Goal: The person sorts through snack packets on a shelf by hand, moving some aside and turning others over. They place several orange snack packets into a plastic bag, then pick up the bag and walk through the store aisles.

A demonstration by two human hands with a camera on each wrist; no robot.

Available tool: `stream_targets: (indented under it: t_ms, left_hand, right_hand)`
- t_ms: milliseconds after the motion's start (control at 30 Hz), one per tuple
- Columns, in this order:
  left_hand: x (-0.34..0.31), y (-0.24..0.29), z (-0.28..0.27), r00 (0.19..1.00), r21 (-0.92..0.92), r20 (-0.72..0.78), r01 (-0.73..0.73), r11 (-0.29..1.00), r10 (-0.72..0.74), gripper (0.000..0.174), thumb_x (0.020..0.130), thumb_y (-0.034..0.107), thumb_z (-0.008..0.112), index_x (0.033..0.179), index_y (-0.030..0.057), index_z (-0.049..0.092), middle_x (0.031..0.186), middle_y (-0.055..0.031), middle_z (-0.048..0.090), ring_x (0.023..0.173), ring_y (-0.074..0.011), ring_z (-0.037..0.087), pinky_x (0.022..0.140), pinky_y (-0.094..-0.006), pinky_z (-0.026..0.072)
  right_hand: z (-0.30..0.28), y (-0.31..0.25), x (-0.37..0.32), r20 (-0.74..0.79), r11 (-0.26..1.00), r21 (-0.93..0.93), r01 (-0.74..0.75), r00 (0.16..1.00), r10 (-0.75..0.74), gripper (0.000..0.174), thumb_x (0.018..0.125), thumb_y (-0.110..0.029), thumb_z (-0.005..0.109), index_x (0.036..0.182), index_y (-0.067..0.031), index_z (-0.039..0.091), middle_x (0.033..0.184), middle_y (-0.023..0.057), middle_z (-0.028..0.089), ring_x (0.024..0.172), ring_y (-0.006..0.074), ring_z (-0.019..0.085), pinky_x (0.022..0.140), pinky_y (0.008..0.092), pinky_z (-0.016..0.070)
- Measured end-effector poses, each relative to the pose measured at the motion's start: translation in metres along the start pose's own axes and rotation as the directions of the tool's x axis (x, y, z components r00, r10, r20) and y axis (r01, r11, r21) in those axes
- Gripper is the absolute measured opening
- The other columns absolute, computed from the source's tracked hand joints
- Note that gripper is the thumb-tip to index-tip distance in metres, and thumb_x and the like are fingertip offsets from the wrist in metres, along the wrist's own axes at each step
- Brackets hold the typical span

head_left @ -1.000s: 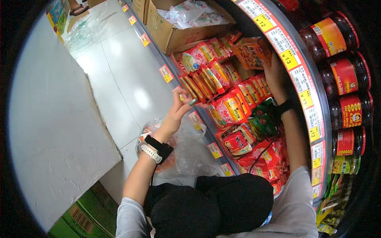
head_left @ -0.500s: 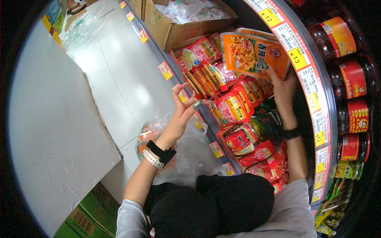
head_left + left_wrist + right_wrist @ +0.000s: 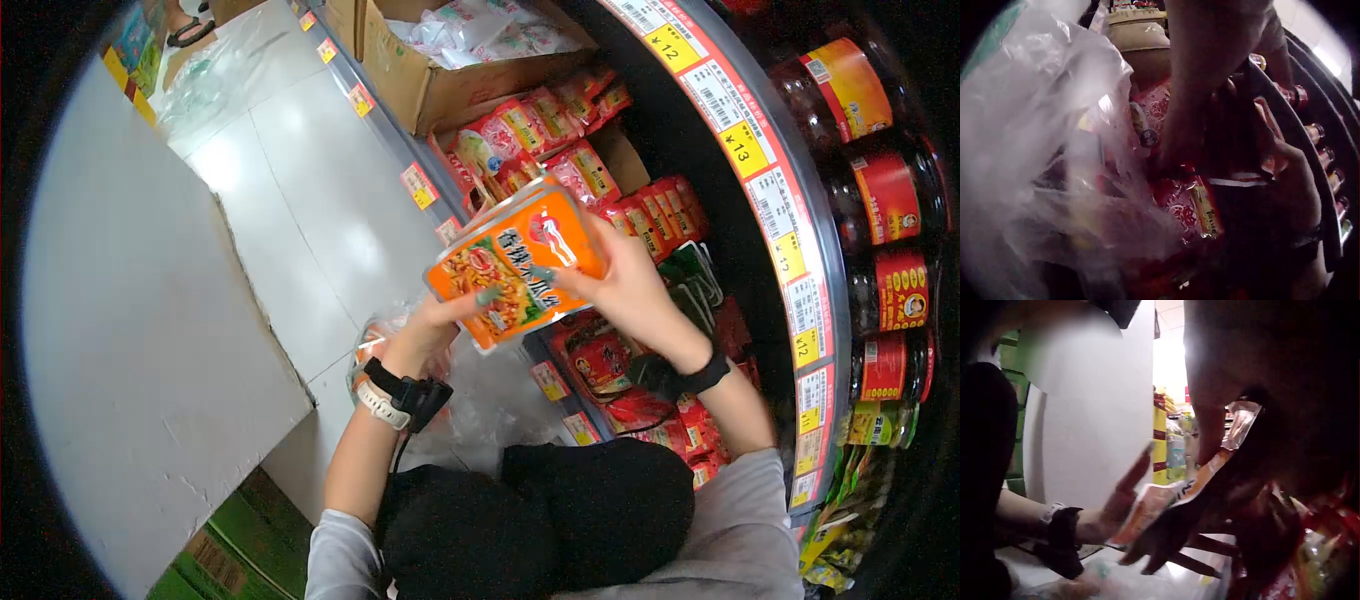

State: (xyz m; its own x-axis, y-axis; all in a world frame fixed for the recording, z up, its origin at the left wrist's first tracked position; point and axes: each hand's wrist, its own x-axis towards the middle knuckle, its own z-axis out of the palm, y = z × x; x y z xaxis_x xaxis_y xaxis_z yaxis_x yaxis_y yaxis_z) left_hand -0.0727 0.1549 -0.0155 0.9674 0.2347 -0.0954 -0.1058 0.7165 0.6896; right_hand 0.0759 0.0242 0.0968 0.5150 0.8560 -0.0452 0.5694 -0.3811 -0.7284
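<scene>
Orange packets [image 3: 500,250] with a food picture and dark lettering are stacked in front of the body, tilted over the shelf edge. My right hand [image 3: 640,300] grips their right side, its thumb across the top face. At the lower left corner my left hand [image 3: 432,328] pinches the packets with its thumb on the front. The right wrist view shows the packet [image 3: 1154,509] edge-on, with the left hand's fingers stretched beneath it. In the left wrist view the right hand [image 3: 1297,181] holds the packet's [image 3: 1269,137] far side.
Red packets [image 3: 655,215] fill the low shelf below an open cardboard box [image 3: 450,95]. Jars [image 3: 900,290] stand on the upper shelf, behind price labels [image 3: 740,150]. A clear plastic bag [image 3: 480,400] lies near the left forearm; a grey panel [image 3: 150,300] stands left.
The right hand has brought the orange packets out of the shelf, down and left. The left hand, empty before, has moved onto their lower left corner.
</scene>
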Motion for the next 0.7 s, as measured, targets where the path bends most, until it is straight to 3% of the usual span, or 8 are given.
stream_targets:
  t_ms: [133, 200, 267, 333, 433, 533, 600, 700]
  left_hand:
    - [0.023, -0.028, -0.012, 0.995, -0.306, -0.097, -0.018, 0.952, -0.012, 0.047, 0.086, 0.024, 0.058, 0.126, 0.0058, 0.040, 0.115, -0.0059, 0.054, 0.102, -0.0167, 0.055, 0.086, -0.0354, 0.0476]
    - [0.031, -0.041, -0.025, 0.995, -0.327, -0.094, -0.016, 0.945, -0.016, 0.043, 0.088, 0.024, 0.057, 0.123, 0.0056, 0.041, 0.113, -0.0058, 0.054, 0.100, -0.0166, 0.056, 0.085, -0.0358, 0.0481]
    - [0.032, -0.044, -0.024, 0.995, -0.346, -0.100, -0.016, 0.938, -0.020, 0.038, 0.089, 0.023, 0.055, 0.121, 0.0053, 0.043, 0.111, -0.0056, 0.055, 0.099, -0.0165, 0.056, 0.084, -0.0362, 0.0486]
    - [0.027, -0.034, -0.009, 0.992, -0.399, -0.107, 0.012, 0.917, -0.060, 0.038, 0.089, 0.023, 0.054, 0.121, 0.0050, 0.043, 0.111, -0.0062, 0.055, 0.098, -0.0163, 0.056, 0.083, -0.0355, 0.0490]
    - [0.013, -0.023, -0.001, 0.994, -0.431, -0.072, 0.042, 0.901, -0.081, 0.038, 0.089, 0.022, 0.054, 0.121, 0.0050, 0.043, 0.111, -0.0063, 0.055, 0.098, -0.0163, 0.056, 0.083, -0.0353, 0.0490]
    - [0.013, -0.026, -0.005, 0.994, -0.429, -0.076, 0.038, 0.902, -0.078, 0.037, 0.089, 0.022, 0.054, 0.120, 0.0049, 0.043, 0.111, -0.0064, 0.055, 0.098, -0.0162, 0.056, 0.083, -0.0352, 0.0489]
    - [0.016, -0.026, -0.007, 0.994, -0.426, -0.077, 0.035, 0.904, -0.075, 0.037, 0.089, 0.022, 0.054, 0.120, 0.0048, 0.043, 0.110, -0.0064, 0.055, 0.098, -0.0162, 0.056, 0.083, -0.0351, 0.0489]
    - [0.016, -0.026, -0.008, 0.994, -0.422, -0.086, 0.030, 0.906, -0.072, 0.037, 0.089, 0.021, 0.054, 0.120, 0.0048, 0.044, 0.110, -0.0065, 0.055, 0.098, -0.0162, 0.056, 0.083, -0.0349, 0.0489]
  right_hand:
    - [-0.003, -0.033, -0.004, 0.095, 0.968, -0.250, 0.005, 0.995, 0.019, 0.044, 0.078, -0.023, 0.063, 0.112, 0.0028, 0.051, 0.078, 0.0139, 0.064, 0.072, 0.0186, 0.063, 0.063, 0.0329, 0.0476]
    - [-0.008, -0.018, 0.006, 0.229, 0.997, 0.071, -0.030, 0.973, 0.013, 0.038, 0.085, -0.023, 0.055, 0.113, 0.0020, 0.051, 0.076, 0.0096, 0.063, 0.068, 0.0142, 0.060, 0.061, 0.0312, 0.0460]
    - [-0.016, 0.001, 0.021, 0.289, 0.849, 0.365, -0.381, 0.914, 0.286, 0.047, 0.093, -0.040, 0.038, 0.117, -0.0021, 0.054, 0.078, 0.0054, 0.061, 0.068, 0.0135, 0.058, 0.066, 0.0261, 0.0485]
    - [-0.037, 0.011, 0.042, 0.385, 0.823, 0.469, -0.321, 0.913, 0.136, 0.054, 0.095, -0.045, 0.029, 0.118, -0.0019, 0.053, 0.094, 0.0082, 0.065, 0.083, 0.0135, 0.062, 0.072, 0.0260, 0.0501]
    - [-0.053, 0.056, 0.081, 0.029, 0.908, 0.390, -0.151, 0.988, 0.152, 0.025, 0.091, -0.019, 0.048, 0.108, -0.0013, 0.056, 0.095, 0.0095, 0.064, 0.082, 0.0129, 0.062, 0.071, 0.0260, 0.0513]
    - [-0.068, 0.141, 0.125, -0.187, 0.984, 0.094, -0.151, 0.968, 0.167, 0.026, 0.088, -0.017, 0.053, 0.108, -0.0006, 0.055, 0.096, 0.0111, 0.063, 0.084, 0.0163, 0.062, 0.076, 0.0267, 0.0486]
    - [-0.069, 0.155, 0.134, -0.105, 0.789, -0.532, -0.308, 0.948, 0.299, 0.036, 0.085, -0.028, 0.054, 0.108, 0.0006, 0.055, 0.095, 0.0122, 0.063, 0.084, 0.0184, 0.062, 0.078, 0.0286, 0.0472]
    - [-0.048, 0.244, 0.167, 0.011, 0.876, -0.175, -0.449, 0.889, 0.457, 0.035, 0.069, -0.024, 0.063, 0.090, 0.0043, 0.064, 0.088, 0.0135, 0.066, 0.075, 0.0233, 0.062, 0.063, 0.0373, 0.0470]
